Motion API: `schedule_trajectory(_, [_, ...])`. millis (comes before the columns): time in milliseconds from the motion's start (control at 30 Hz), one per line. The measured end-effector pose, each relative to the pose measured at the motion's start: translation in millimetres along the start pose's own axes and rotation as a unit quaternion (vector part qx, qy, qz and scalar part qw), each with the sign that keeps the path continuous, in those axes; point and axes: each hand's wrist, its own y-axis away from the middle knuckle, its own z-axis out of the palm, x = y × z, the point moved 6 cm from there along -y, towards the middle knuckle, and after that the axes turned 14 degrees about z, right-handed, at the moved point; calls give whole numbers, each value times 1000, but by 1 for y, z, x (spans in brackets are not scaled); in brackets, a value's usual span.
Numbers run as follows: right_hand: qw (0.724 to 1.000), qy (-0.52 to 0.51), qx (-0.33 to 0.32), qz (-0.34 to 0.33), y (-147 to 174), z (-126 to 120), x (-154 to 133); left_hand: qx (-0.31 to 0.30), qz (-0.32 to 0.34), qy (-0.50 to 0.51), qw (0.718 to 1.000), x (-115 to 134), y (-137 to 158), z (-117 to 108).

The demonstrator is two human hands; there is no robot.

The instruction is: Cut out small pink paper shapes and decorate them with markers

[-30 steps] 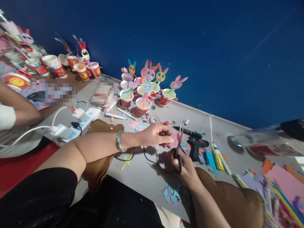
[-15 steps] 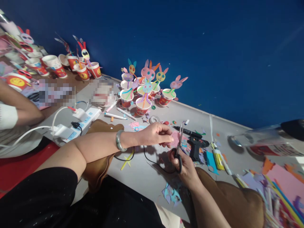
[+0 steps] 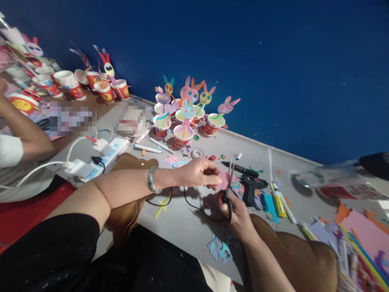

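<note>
Pinched in my left hand [image 3: 202, 173] is a small pink piece of paper [image 3: 224, 179] with a rounded edge. My right hand [image 3: 235, 213] grips black-handled scissors [image 3: 230, 178], whose blades point up and stand slightly apart at the right edge of the paper. Just beyond the blades lie a black marker [image 3: 240, 168] and a black hot glue gun [image 3: 251, 188]. Blue paper scraps [image 3: 220, 248] rest on the table below my right hand.
Paper cups with paper rabbit figures [image 3: 184, 136] stand along the blue wall. A white power strip [image 3: 117, 149] lies at left, near a co-worker's arm [image 3: 33, 136]. A clear bottle [image 3: 337, 178] and coloured paper sheets [image 3: 361, 233] are at right. Brown cushioned pads [image 3: 298, 251] flank me.
The scissor blades have opened a little wider and the pink paper has turned slightly. My arms stay almost in place. At left, the co-worker's forearm has shifted, and part of a hand now shows.
</note>
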Motion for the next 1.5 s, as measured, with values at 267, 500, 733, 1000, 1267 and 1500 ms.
schedule_trajectory(267, [1000,24,8,-14,0,-2,3,7,6,17,1000,2,0,0])
schedule_trajectory(500, [999,33,14,-16,0,-3,5,17,3,41,999,1,0,-2])
schedule_trajectory(733, [999,43,26,-2,1,-4,7,23,8,53,998,2,1,-2])
schedule_trajectory(1000, [999,43,21,-11,1,-3,4,17,15,50,998,2,0,-3])
schedule_trajectory(1267, [999,49,13,-18,1,-3,1,14,19,22,999,2,1,-4])
schedule_trajectory(1500, [998,55,24,-11,0,-5,5,18,12,19,1000,0,1,-5])
